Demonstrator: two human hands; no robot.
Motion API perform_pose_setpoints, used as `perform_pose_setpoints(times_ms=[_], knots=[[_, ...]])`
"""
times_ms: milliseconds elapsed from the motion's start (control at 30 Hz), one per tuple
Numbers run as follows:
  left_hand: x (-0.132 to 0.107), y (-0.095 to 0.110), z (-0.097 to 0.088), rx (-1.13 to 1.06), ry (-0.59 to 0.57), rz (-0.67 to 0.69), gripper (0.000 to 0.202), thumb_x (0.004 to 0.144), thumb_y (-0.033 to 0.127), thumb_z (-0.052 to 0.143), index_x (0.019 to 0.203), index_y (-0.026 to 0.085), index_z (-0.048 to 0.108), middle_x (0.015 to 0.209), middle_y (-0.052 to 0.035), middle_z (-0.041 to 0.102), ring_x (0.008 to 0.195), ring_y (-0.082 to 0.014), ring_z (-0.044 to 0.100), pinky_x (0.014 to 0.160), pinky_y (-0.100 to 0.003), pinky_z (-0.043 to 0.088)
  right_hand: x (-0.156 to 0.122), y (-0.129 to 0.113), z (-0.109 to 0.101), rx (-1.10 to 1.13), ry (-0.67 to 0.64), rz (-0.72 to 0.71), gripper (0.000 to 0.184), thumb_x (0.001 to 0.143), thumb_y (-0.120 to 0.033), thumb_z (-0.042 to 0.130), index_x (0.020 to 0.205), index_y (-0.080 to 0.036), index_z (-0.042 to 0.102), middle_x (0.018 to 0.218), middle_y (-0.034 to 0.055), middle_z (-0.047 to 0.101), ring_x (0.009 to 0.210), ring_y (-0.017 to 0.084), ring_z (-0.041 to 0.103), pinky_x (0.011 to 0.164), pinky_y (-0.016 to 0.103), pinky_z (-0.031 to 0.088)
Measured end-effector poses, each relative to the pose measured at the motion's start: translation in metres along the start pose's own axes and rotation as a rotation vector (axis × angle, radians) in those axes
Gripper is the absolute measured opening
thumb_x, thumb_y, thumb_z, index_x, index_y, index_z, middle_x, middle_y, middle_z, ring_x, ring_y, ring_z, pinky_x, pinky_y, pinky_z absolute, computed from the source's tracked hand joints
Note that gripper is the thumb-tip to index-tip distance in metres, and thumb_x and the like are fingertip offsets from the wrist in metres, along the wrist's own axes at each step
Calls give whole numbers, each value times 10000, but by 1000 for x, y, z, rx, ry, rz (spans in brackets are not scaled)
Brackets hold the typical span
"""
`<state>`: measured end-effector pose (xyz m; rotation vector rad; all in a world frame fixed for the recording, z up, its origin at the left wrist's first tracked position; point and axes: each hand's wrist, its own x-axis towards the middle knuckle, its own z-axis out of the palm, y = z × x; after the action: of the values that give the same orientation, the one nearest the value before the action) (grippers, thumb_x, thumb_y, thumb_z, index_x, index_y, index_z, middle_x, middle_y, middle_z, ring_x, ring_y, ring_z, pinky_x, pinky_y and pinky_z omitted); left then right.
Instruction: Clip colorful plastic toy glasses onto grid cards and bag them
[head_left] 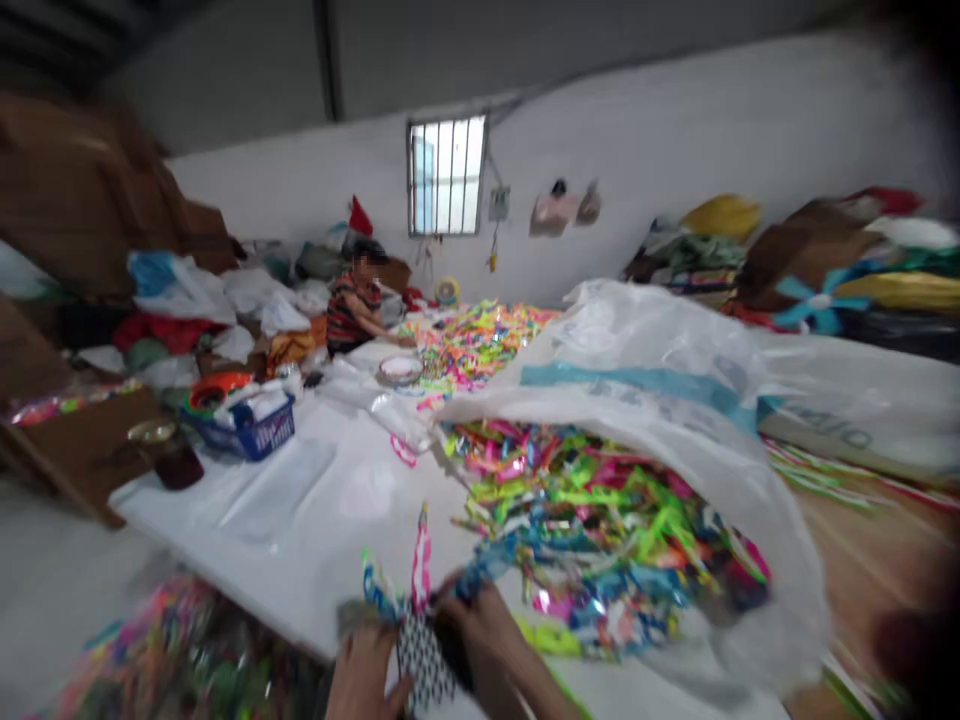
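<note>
At the near edge of the white table, my left hand [367,665] is closed beside the lower ends of a blue-green strip [379,588] and an upright pink-and-white strip [421,560]. My right hand [480,632] is closed on a blue shiny strip [487,562], close to the open bag. A black-and-white patterned piece [424,665] shows between the hands. Blur hides the exact grip of the fingers. Right of the hands, a large white plastic bag [780,560] lies open, with a heap of multicoloured shiny strips [592,510] inside.
A blue basket [259,435] and a jar of dark liquid [171,460] stand on the table's left side [345,510]. Across the table a person [352,310] reaches towards another colourful pile [484,340]. More strips [187,660] lie below the left edge. Cardboard boxes [82,190] are stacked at left.
</note>
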<state>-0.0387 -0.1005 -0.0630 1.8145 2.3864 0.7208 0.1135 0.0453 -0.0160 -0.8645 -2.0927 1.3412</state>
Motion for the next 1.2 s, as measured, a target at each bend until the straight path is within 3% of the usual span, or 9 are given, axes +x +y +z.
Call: perform_pose_setpoints(times_ms=[133, 267, 400, 600, 733, 900, 1000, 1133, 1200], knots=[[-8, 17, -9, 74, -113, -21, 404, 798, 331, 590, 1172, 179, 567, 1101, -112, 630, 1066, -281, 552, 915, -467, 429, -14, -12, -1, -44, -6, 27, 242, 811, -340, 504, 959, -215, 649, 917, 33, 669, 884, 183, 600, 858, 298, 431], [5, 29, -23, 94, -219, -92, 434, 808, 370, 587, 1192, 175, 537, 1187, -117, 573, 1138, -271, 500, 965, -439, 370, -20, -1, 6, -234, -75, 141, 219, 846, -296, 502, 901, -159, 664, 866, 67, 676, 842, 187, 616, 798, 279, 444], [10, 36, -32, 113, -295, -128, 486, 774, 385, 622, 1197, 166, 527, 1238, -128, 530, 1178, -284, 462, 963, -422, 362, -23, -1, 20, -381, -101, 77, 238, 895, -315, 478, 1012, -178, 633, 958, 58, 673, 913, 178, 609, 832, 266, 429], [17, 36, -32, 158, -329, -126, 453, 762, 314, 597, 1173, 142, 518, 1223, -135, 536, 1144, -282, 480, 933, -405, 377, -14, -21, 48, -707, -263, 134, 268, 918, -232, 405, 1113, -121, 553, 1028, 136, 639, 923, 220, 608, 763, 301, 434], [19, 35, -33, 160, -339, -137, 458, 771, 357, 585, 1165, 133, 523, 1226, -144, 540, 1158, -292, 474, 943, -411, 373, -12, -16, 44, -665, -285, 103, 245, 908, -256, 444, 1072, -125, 572, 999, 121, 652, 933, 213, 606, 776, 282, 425], [18, 35, -32, 148, -334, -152, 496, 740, 326, 620, 1193, 152, 514, 1238, -131, 536, 1166, -293, 470, 960, -411, 364, -17, -6, 39, -537, -217, 92, 263, 937, -305, 425, 1076, -150, 585, 1048, 96, 649, 1008, 195, 584, 838, 271, 419], [18, 34, -28, 178, -353, -157, 457, 733, 303, 600, 1160, 153, 539, 1219, -126, 551, 1139, -299, 487, 954, -408, 369, -17, -17, 50, -673, -263, 128, 256, 923, -259, 427, 1097, -134, 568, 1019, 120, 648, 943, 225, 609, 770, 299, 445], [21, 32, -27, 215, -402, -152, 446, 736, 123, 498, 1178, 93, 541, 1195, -151, 586, 1154, -280, 494, 995, -383, 337, -9, -35, 68, -856, -287, 109, 272, 874, -78, 355, 1031, -99, 577, 971, 161, 645, 863, 249, 630, 679, 321, 457], [24, 33, -30, 224, -396, -159, 437, 741, 120, 497, 1174, 83, 549, 1196, -158, 590, 1152, -283, 499, 985, -383, 346, -3, -36, 65, -846, -292, 86, 255, 886, -110, 373, 1037, -97, 577, 969, 159, 651, 855, 246, 631, 672, 317, 454]])
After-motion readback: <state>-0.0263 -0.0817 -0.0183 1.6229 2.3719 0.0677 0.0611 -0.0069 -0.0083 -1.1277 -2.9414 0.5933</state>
